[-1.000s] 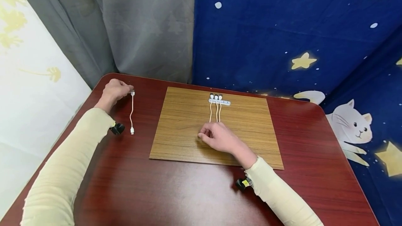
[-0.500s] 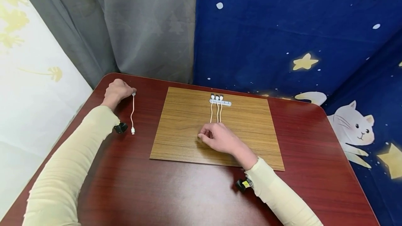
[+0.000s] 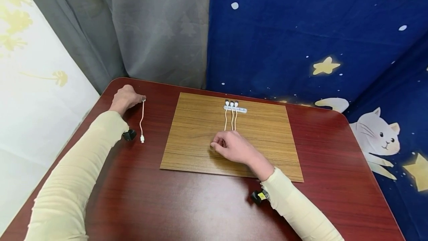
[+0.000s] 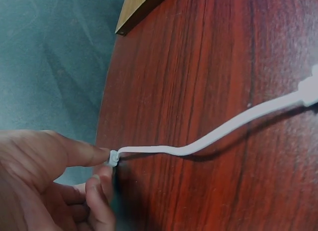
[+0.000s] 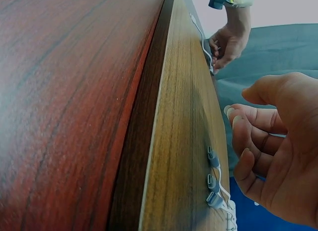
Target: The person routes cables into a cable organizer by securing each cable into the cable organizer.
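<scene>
At the table's far left, my left hand (image 3: 126,97) pinches the upper plug of a short white USB cable (image 3: 142,118) between thumb and finger. In the left wrist view the cable (image 4: 223,134) runs away from the fingertips over the red wood, most of that plug hidden by the fingers. Above the wooden board (image 3: 190,137), my right hand (image 3: 234,146) holds nothing, its fingers loosely curled. Beyond it, three white cables sit side by side in a pale cable clip strip (image 3: 242,110); their near ends show in the right wrist view as small connectors (image 5: 212,181).
The board lies on a dark red table (image 3: 160,203) near its back edge. A grey curtain (image 3: 160,29) and a blue star-patterned curtain (image 3: 284,40) hang behind. A white cloth (image 3: 36,96) borders the left side.
My left hand has shifted slightly to the right with the cable's plug, whose end is now more covered by the fingers. The right hand stays over the board.
</scene>
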